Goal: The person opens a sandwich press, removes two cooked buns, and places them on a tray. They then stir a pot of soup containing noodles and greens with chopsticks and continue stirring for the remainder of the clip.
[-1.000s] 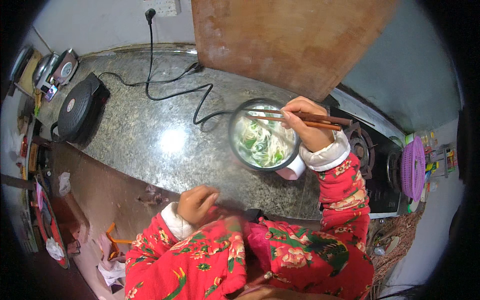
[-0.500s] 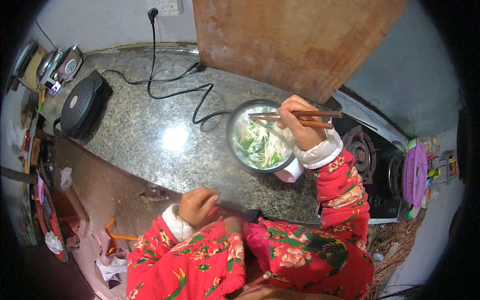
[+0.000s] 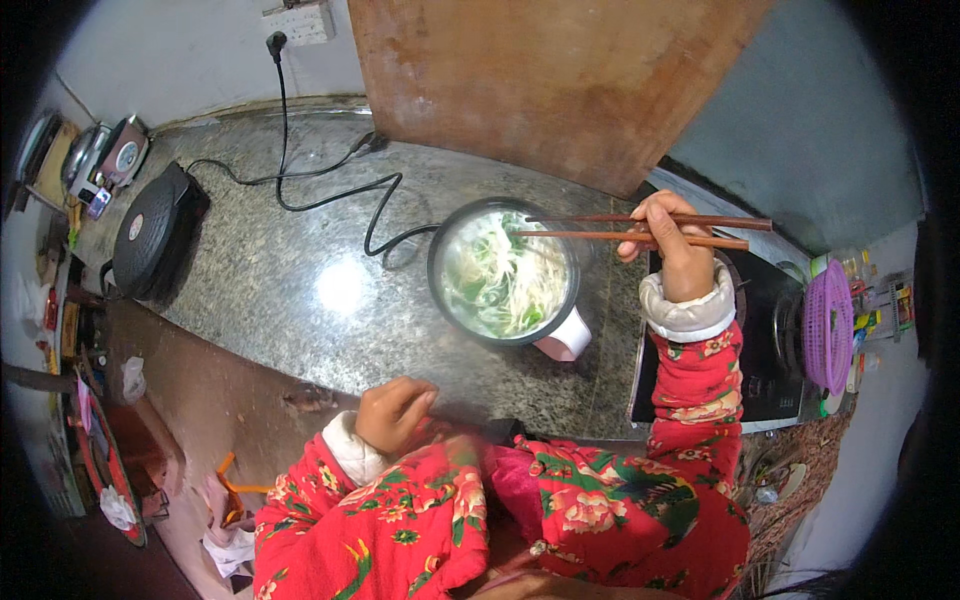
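A pair of brown wooden chopsticks [image 3: 715,229] is pinched in my right hand [image 3: 675,245], off to the right of an electric pot. Their tips reach over the rim of the pot [image 3: 437,290], slightly spread apart. Inside it, pale noodles [image 3: 505,270] and green leaves lie in cloudy, steaming liquid. The pot's light handle [image 3: 566,337] points to the lower right. My left hand [image 3: 393,412] is held curled in front of my body, near the counter's front edge, with nothing visible in it.
A black cord [image 3: 375,215] runs across the stone counter [image 3: 270,250] to a wall socket. Far left stands a black round electric griddle [image 3: 155,235]. To the right are a gas stove [image 3: 765,350] and a purple basket [image 3: 828,325]. A wooden board [image 3: 560,90] leans at the back.
My right hand has moved right, drawing the chopsticks back from over the pot so more of the noodles shows. My left hand has stayed in place.
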Available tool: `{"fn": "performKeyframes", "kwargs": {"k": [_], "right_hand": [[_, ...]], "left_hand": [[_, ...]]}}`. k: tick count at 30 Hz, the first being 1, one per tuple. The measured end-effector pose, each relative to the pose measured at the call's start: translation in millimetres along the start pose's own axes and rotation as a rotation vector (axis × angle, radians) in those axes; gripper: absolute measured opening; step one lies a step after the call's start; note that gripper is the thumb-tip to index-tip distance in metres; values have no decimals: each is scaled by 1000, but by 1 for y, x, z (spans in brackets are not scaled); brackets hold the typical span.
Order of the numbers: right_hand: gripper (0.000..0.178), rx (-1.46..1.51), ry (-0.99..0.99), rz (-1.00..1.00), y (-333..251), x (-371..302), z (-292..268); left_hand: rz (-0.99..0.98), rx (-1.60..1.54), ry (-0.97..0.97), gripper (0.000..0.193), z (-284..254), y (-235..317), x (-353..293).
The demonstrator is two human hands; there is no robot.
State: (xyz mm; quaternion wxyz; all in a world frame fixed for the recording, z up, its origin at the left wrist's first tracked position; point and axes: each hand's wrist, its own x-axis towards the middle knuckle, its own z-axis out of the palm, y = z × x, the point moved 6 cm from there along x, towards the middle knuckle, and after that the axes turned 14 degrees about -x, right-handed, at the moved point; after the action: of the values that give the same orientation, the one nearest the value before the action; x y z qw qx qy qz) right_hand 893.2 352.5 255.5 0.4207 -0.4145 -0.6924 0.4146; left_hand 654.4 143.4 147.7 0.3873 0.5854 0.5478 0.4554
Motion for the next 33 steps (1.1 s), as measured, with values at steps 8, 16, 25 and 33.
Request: {"fn": "performKeyframes", "kwargs": {"k": [8,16,25,33], "right_hand": [[31,160,5,184,25,-4,2],[33,167,71,287,62,-4,13],[31,275,67,268,55,-14,8],[30,250,-81,231,34,-32,0]], "left_hand": [[14,8,-21,9,1,1,1],[18,31,-20,9,1,-2,-1],[19,33,-26,9,0,-1,-1],[28,34,-31,8,2,1,2]]}}
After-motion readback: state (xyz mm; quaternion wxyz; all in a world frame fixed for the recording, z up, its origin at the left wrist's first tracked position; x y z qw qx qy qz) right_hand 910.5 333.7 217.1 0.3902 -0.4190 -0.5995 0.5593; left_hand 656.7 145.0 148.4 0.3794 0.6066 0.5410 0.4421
